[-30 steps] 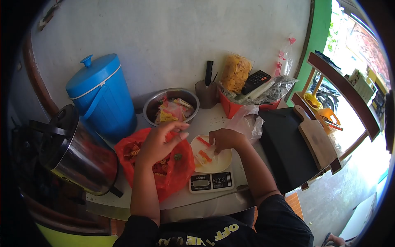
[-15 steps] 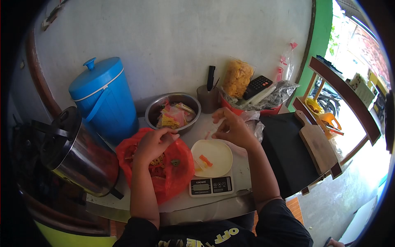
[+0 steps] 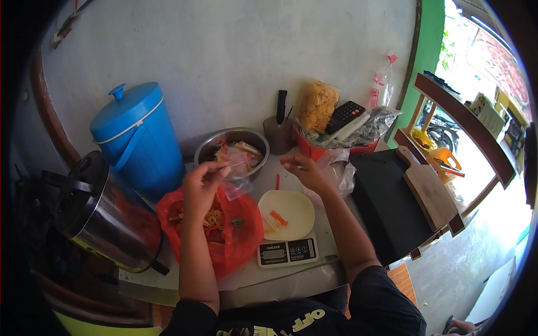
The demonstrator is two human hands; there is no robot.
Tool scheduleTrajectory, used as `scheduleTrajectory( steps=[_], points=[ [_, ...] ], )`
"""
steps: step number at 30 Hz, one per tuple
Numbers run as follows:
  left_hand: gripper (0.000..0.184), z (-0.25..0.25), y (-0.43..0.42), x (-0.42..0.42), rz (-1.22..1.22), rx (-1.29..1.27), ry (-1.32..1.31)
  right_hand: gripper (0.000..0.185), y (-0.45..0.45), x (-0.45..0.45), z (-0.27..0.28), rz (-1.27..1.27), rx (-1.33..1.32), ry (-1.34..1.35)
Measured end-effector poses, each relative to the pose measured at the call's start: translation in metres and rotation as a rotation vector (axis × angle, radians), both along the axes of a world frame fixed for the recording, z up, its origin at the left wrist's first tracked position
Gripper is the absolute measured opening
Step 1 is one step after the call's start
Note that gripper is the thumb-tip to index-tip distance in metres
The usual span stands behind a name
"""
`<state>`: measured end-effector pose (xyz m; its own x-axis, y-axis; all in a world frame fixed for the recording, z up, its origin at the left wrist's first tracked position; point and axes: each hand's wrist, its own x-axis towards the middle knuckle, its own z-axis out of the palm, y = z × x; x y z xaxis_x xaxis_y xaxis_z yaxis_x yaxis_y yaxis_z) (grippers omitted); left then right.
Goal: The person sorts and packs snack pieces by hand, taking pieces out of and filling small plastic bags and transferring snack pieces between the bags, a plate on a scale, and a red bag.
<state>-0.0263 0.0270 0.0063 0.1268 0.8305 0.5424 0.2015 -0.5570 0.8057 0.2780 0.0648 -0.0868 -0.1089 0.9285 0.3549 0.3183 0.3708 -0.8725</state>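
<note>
Pinched in my left hand is a small clear plastic bag, above the back edge of an open red bag of dry, curly red and yellow pieces. My right hand hangs behind the scale, fingertips together; whatever they hold, if anything, is too small to make out. A cream plate sits on the white scale and carries an orange strip and a small clear packet. Behind the plate, a thin red strip lies on the table. The steel bowl holds packets.
At left stand a blue jug and a steel pot. Near the wall are a dark cup and a red basket with chips and a calculator. A black box and wooden board are at right.
A clear bag now shows in my left hand, which has moved slightly left and up. My right hand has moved from the plate to behind it. One orange strip has left the plate.
</note>
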Motion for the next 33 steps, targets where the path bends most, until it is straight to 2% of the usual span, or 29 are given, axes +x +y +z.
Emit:
scheduleTrajectory(
  steps=[3, 6, 9, 12, 15, 18, 21, 24, 27, 30, 33],
  points=[
    [0.020, -0.003, 0.011, -0.023, 0.031, -0.020, -0.066, 0.031, -0.001, 0.010, -0.010, 0.043, -0.255, -0.052],
    [0.020, 0.002, 0.009, -0.029, 0.037, -0.003, -0.096, 0.034, -0.007, 0.007, -0.022, 0.061, -0.395, 0.086],
    [0.021, 0.003, 0.008, -0.027, 0.003, 0.021, -0.125, 0.039, 0.017, 0.010, -0.056, 0.130, -0.107, -0.084],
    [0.022, 0.003, 0.003, -0.018, -0.029, -0.014, -0.110, 0.049, 0.023, 0.006, -0.066, 0.066, 0.117, -0.459],
    [0.022, 0.000, 0.002, -0.009, -0.004, -0.001, -0.025, 0.054, 0.012, 0.004, -0.056, 0.036, 0.121, -0.646],
    [0.023, -0.002, 0.000, -0.002, -0.051, -0.079, -0.004, 0.043, 0.021, 0.013, -0.064, 0.070, 0.140, -0.612],
    [0.024, -0.007, 0.000, 0.000, -0.108, -0.127, 0.060, 0.026, 0.018, 0.018, -0.062, -0.070, 0.149, -0.615],
    [0.025, -0.005, -0.005, 0.006, -0.177, -0.188, 0.014, 0.017, 0.010, 0.018, -0.049, -0.197, 0.045, -0.649],
    [0.028, -0.007, -0.004, 0.007, -0.152, -0.191, 0.078, 0.018, 0.021, 0.019, -0.055, -0.332, 0.025, -0.387],
    [0.031, -0.012, 0.001, 0.004, -0.198, -0.196, 0.076, 0.027, 0.014, 0.013, 0.000, -0.134, -0.054, 0.148],
    [0.028, -0.007, -0.003, 0.006, -0.244, -0.205, 0.068, 0.024, -0.031, -0.007, 0.065, 0.019, 0.017, 0.176]
  ],
)
